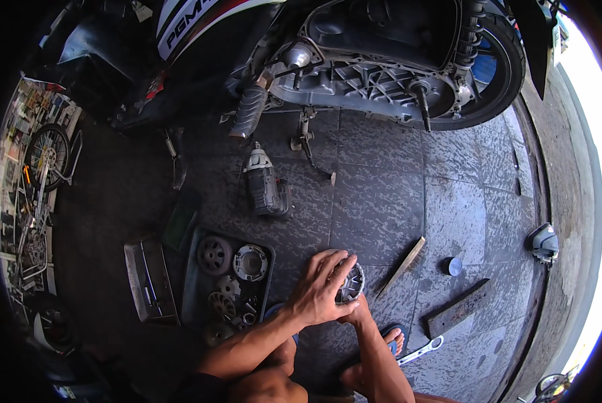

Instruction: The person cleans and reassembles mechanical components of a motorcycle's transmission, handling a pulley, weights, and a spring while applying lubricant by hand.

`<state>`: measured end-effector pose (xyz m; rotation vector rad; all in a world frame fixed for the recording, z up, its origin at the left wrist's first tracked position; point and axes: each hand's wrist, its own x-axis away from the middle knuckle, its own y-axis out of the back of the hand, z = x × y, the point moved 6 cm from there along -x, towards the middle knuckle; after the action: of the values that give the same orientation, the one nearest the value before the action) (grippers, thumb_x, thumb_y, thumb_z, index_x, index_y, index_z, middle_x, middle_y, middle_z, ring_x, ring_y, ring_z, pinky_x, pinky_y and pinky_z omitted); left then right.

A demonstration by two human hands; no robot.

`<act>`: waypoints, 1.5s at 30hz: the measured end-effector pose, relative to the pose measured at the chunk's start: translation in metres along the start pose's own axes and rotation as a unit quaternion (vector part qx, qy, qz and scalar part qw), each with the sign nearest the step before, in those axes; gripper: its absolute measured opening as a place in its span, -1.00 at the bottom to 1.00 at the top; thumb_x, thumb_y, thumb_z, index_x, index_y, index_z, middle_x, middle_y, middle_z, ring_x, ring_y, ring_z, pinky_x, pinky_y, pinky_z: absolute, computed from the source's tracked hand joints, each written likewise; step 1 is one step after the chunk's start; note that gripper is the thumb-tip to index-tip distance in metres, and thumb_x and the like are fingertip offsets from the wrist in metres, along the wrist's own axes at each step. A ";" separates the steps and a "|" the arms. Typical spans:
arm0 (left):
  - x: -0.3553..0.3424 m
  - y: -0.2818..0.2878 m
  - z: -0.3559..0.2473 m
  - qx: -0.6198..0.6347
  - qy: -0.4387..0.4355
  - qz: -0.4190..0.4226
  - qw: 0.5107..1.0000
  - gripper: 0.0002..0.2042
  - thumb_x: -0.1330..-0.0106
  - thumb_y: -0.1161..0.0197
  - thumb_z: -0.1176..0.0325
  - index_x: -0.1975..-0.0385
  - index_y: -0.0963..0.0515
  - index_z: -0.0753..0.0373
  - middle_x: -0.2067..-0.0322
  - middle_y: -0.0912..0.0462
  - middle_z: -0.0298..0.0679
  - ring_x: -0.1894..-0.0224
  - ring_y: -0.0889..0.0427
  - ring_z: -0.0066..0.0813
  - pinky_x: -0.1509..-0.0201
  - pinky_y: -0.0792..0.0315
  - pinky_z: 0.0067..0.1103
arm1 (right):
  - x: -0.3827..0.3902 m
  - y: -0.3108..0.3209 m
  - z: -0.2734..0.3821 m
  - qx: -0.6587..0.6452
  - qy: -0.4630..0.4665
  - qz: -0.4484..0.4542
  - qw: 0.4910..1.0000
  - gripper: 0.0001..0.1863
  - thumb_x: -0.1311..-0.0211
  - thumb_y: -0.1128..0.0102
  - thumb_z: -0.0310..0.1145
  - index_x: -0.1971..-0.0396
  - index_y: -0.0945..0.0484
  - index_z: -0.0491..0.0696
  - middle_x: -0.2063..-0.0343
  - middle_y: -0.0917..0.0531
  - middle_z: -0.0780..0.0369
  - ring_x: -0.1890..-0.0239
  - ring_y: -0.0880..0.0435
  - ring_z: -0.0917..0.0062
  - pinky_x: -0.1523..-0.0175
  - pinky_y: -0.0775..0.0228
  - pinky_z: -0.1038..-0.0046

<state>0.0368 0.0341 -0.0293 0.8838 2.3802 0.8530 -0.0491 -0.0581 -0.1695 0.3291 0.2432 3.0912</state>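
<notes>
Near my knees, both hands are closed around a round metal part [350, 287] with a ribbed, spoked face, perhaps a piece of a scooter's drive or clutch. My left hand [320, 285] wraps over its top and left side, fingers bent across it. Below and to the right, my right hand [358, 311] supports the same part from underneath; most of its fingers are hidden. Left of my hands lies a dark tray [271, 269] with several round metal parts in it, among them a ring-shaped part [250, 262] and a dark wheel-like drum [215, 255].
Ahead stands a scooter with its drive case [368, 87] uncovered. A cordless impact wrench [264, 188] lies on the tiled floor. To the right are a wooden stick [402, 267], a round cap [452, 266], a dark bar [457, 310] and a spanner [422, 350]. A narrow metal tray [132, 269] holds tools.
</notes>
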 end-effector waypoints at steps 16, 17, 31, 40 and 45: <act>0.047 0.015 0.003 0.038 0.009 -0.146 0.988 -0.21 -0.09 -0.48 0.05 -0.31 -0.36 0.27 -0.30 -0.29 0.05 -0.33 -0.28 0.10 -0.39 -0.22 -0.11 | 0.072 -0.034 -0.022 -0.236 -0.283 -0.090 0.925 -0.61 -0.31 -0.15 -0.09 0.24 -0.61 -0.18 0.58 -0.60 0.23 0.64 -0.57 0.54 0.59 -0.32 0.50; 0.058 0.016 0.003 0.043 0.018 -0.134 0.990 -0.27 -0.15 -0.42 0.01 -0.28 -0.39 0.26 -0.30 -0.29 0.04 -0.32 -0.31 0.09 -0.35 -0.25 -0.12 | 0.072 -0.036 -0.041 -0.116 -0.208 -0.083 0.968 -0.59 -0.34 -0.11 -0.08 0.20 -0.60 -0.18 0.49 -0.63 0.22 0.55 -0.61 0.50 0.51 -0.39 0.49; 0.255 0.053 0.119 -0.012 0.378 -0.217 0.900 -0.78 -0.34 -0.27 0.23 0.32 -0.60 0.29 0.56 -0.64 -0.07 0.54 -0.67 -0.05 0.44 -0.51 -0.25 | 0.031 -0.086 0.031 0.374 0.415 -0.021 0.829 -0.70 -0.34 -0.20 -0.23 0.35 -0.53 -0.21 0.62 -0.58 0.17 0.70 -0.54 0.49 0.63 -0.39 0.42; 0.106 0.267 0.229 0.014 0.299 -0.467 0.832 -0.82 -0.37 -0.24 0.32 0.20 -0.62 0.30 0.30 -0.70 -0.05 0.27 -0.71 -0.21 0.21 -0.55 -0.38 | 0.016 -0.099 0.048 0.371 0.000 0.300 0.879 -0.68 -0.15 -0.33 -0.07 0.25 -0.63 0.00 0.11 -0.63 -0.02 0.02 -0.56 -0.07 0.07 -0.43 -0.04; -0.001 0.394 0.273 -0.202 0.193 -0.520 0.807 -0.73 -0.23 -0.35 0.34 0.10 -0.56 0.23 0.21 -0.55 -0.09 0.10 -0.55 -0.06 -0.01 -0.44 -0.27 | 0.003 -0.097 0.069 0.239 0.038 0.352 0.904 -0.72 -0.32 -0.21 -0.21 0.11 -0.58 -0.08 0.30 -0.67 0.11 0.27 -0.67 0.26 0.24 -0.51 0.26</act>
<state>0.3628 0.3768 0.0485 -0.8105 2.3127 1.0022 -0.0370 0.0479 -0.1174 0.3677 1.1321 3.7061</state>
